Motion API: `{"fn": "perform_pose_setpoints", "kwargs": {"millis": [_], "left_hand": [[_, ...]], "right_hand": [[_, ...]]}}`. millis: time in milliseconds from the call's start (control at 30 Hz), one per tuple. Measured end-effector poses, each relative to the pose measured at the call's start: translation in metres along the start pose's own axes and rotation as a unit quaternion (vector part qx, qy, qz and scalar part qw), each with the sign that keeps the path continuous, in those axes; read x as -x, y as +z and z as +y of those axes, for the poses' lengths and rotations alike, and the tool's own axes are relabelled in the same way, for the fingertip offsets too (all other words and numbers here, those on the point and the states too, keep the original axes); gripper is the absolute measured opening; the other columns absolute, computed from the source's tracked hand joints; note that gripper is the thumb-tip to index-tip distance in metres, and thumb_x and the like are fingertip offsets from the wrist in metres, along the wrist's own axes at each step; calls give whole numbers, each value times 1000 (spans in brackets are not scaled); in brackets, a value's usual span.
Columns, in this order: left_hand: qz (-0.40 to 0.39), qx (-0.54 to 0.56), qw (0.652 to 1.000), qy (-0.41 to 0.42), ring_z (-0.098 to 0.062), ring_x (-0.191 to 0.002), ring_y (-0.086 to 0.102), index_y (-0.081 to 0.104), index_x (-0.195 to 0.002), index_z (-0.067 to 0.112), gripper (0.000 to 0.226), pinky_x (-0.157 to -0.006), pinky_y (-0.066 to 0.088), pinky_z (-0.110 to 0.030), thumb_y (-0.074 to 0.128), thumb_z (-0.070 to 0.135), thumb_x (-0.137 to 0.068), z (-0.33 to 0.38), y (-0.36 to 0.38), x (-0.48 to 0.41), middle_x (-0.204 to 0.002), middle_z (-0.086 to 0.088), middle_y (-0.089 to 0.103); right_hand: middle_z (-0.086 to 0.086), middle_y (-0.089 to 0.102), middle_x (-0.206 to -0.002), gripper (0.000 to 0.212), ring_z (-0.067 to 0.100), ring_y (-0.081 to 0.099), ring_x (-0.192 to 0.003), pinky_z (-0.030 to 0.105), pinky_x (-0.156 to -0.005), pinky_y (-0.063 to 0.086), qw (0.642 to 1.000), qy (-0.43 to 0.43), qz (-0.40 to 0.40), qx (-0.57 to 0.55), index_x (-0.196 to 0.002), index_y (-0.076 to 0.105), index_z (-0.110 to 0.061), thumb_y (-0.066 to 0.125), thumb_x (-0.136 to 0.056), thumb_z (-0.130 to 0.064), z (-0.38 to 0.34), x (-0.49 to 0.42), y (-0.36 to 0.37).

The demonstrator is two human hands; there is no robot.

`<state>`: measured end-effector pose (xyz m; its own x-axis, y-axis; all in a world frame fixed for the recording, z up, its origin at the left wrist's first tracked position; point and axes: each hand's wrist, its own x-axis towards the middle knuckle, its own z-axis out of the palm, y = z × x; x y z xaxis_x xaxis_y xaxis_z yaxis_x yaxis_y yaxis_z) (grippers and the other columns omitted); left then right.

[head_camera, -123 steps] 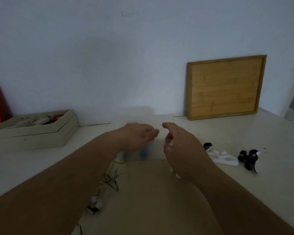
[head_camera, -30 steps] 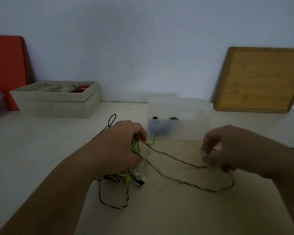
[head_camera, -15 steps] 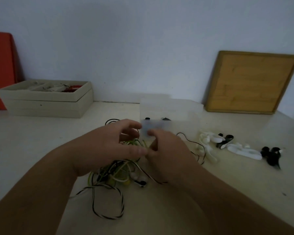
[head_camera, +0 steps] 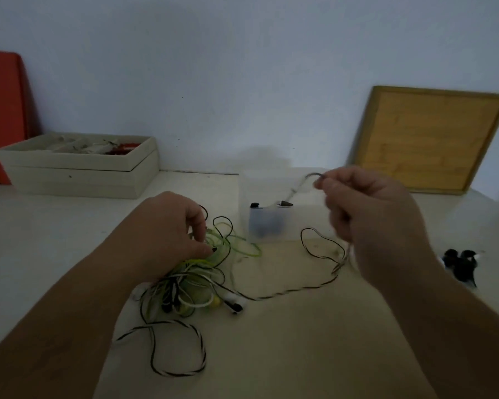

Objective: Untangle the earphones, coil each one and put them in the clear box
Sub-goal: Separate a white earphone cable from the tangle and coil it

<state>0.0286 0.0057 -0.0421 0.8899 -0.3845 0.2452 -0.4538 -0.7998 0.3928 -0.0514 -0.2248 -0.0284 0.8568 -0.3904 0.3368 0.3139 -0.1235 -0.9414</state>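
Earphone tangle (head_camera: 196,277) worked apart on the desk (head_camera: 300,355).
My left grip (head_camera: 164,231) pinches the tangle; my right grip (head_camera: 372,217), raised beside the clear box (head_camera: 271,226), pinches one striped cord (head_camera: 294,290).

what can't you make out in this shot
Head view:
Clear box contents: a dark shape, blurred by its cloudy wall.
Right hand: motion blur hides how its grip holds the striped cord.
Earphone tangle: partly under the left hand.
Black pieces: partly hidden by the right forearm, too small.

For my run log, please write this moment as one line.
step: untangling | left hand: holds earphone tangle | right hand: pinches striped cable, raised | clear box: dark items inside
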Motion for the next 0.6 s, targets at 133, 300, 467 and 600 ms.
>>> {"fn": "perform_pose_setpoints", "kwargs": {"millis": [133, 300, 467, 600], "left_hand": [[77, -55, 994, -55, -2, -62, 43, 59, -66, 30, 26, -55, 31, -24, 85, 32, -70, -12, 0, -1, -70, 15, 46], [133, 65, 989, 14, -1, -68, 57, 69, -77, 29, 13, -58, 36, -16, 67, 38, -86, 3, -5, -1, -75, 13, 63], [79, 142, 985, 55, -2, -50, 56, 74, -72, 26, 22, -50, 40, -6, 64, 38, -87, 16, -9, 3, -57, 10, 66], [69, 166, 981, 70, -8, -47, 55, 74, -72, 24, 24, -49, 42, -12, 63, 40, -87, 17, -6, 4, -59, 2, 67]], "right_hand": [[-3, 63, -50, 10, 13, 51, -40, 29, -44, 40, 939, 30, -60, 338, -69, 76, -19, 75, -79, -19, -12, -8, -38], [4, 61, -54, 24, 7, 51, -45, 24, -50, 43, 757, 58, -204, 618, -60, 71, -18, 73, -80, -31, -4, -8, -41], [-14, 63, -86, 6, 2, 57, -80, 17, -70, 43, 871, -150, -93, 459, -89, 69, -29, 68, -83, -31, 3, 17, 5], [-20, 65, -109, 49, -6, 57, -95, 14, -83, 46, 837, -47, -335, 430, -123, 60, -38, 71, -78, -54, 12, 41, 37]]}}
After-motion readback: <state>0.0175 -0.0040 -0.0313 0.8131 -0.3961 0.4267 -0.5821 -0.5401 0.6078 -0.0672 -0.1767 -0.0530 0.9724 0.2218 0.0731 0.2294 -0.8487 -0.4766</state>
